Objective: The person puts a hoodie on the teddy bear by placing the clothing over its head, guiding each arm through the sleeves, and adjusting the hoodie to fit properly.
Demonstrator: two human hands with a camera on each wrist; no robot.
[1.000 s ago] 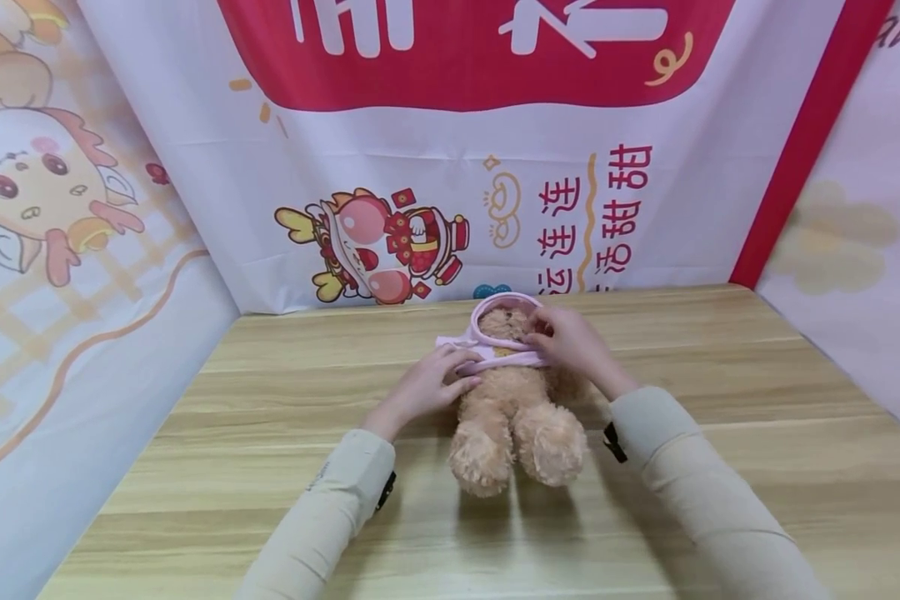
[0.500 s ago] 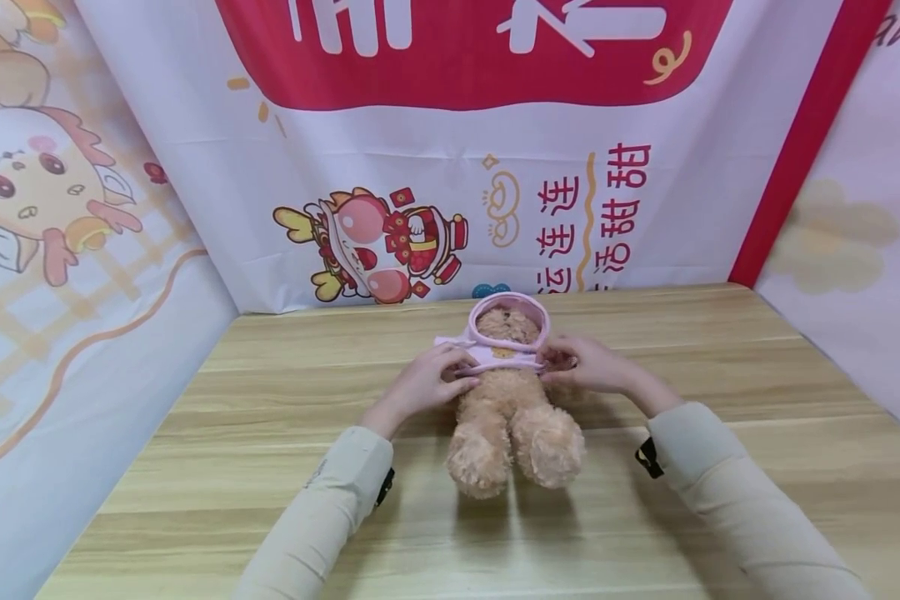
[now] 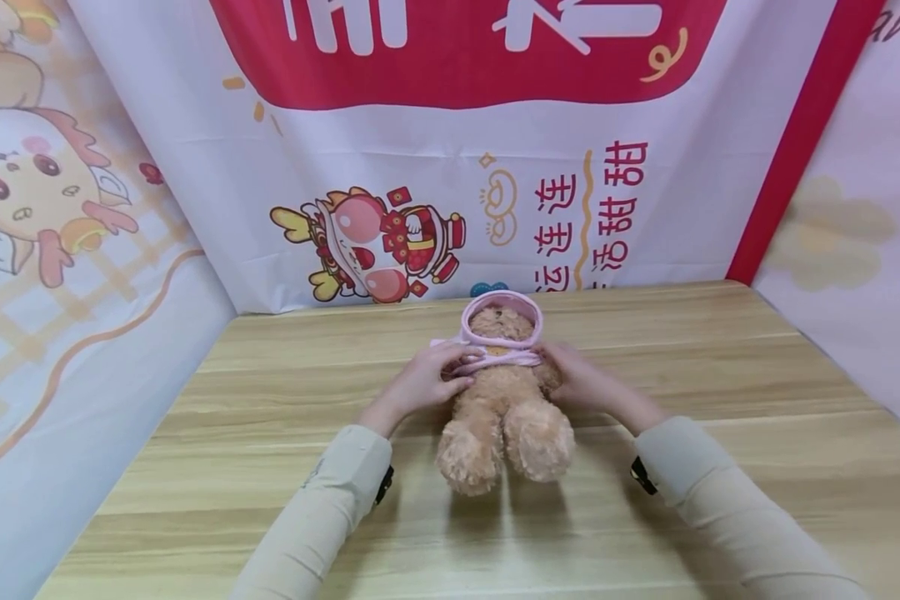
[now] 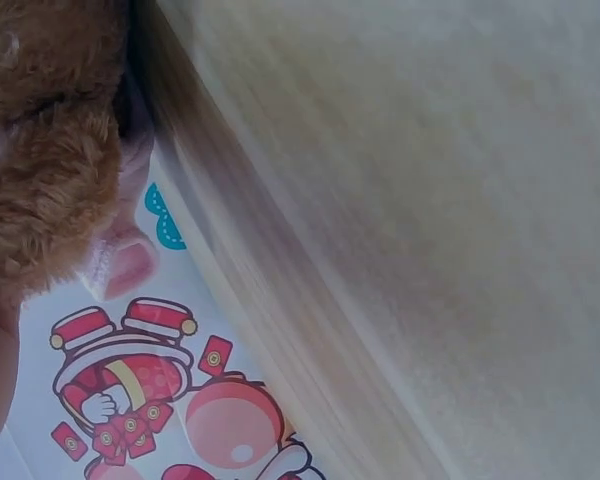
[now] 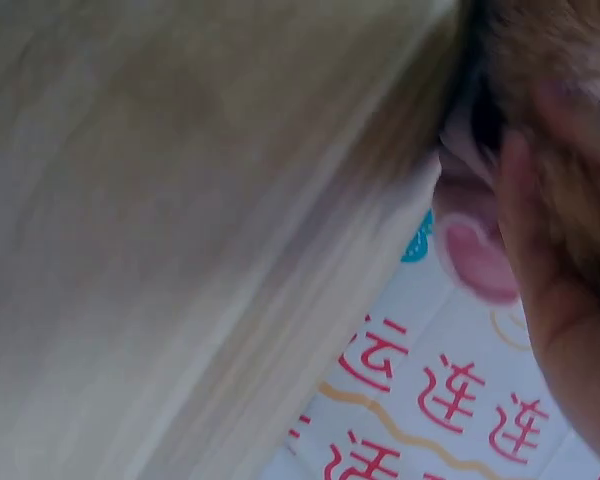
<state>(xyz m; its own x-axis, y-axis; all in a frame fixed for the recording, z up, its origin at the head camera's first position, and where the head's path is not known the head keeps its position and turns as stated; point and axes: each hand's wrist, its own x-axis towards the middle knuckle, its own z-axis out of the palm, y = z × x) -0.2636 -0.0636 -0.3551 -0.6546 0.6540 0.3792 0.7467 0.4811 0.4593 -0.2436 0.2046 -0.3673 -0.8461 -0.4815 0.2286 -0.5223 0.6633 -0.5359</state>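
A fluffy light-brown teddy bear (image 3: 504, 390) lies on its back on the wooden table, legs toward me. Its small pink hoodie (image 3: 504, 359) is bunched over the chest, the hood's rim ringing the face. On the left, my left hand (image 3: 423, 382) pinches the hoodie's hem, thumb below it. My right hand (image 3: 587, 382) grips the bear's arm at the hoodie's other side, its fingertips partly hidden. Brown fur (image 5: 575, 200) sits between thumb and fingers in the right wrist view. The left wrist view catches the bear's furry arm (image 4: 50, 190) and a pink hoodie edge (image 4: 125, 262).
The wood-grain table (image 3: 270, 500) reaches back to a white and red printed banner (image 3: 420, 142). Printed cloths hang at the left (image 3: 67, 275) and right (image 3: 855, 250) sides. Dark straps (image 3: 642, 477) show at the cuffs of both sleeves.
My right hand has come down from the hood's rim to the bear's side by the hem. The bear has shifted slightly left. My left hand has stayed at the hem.
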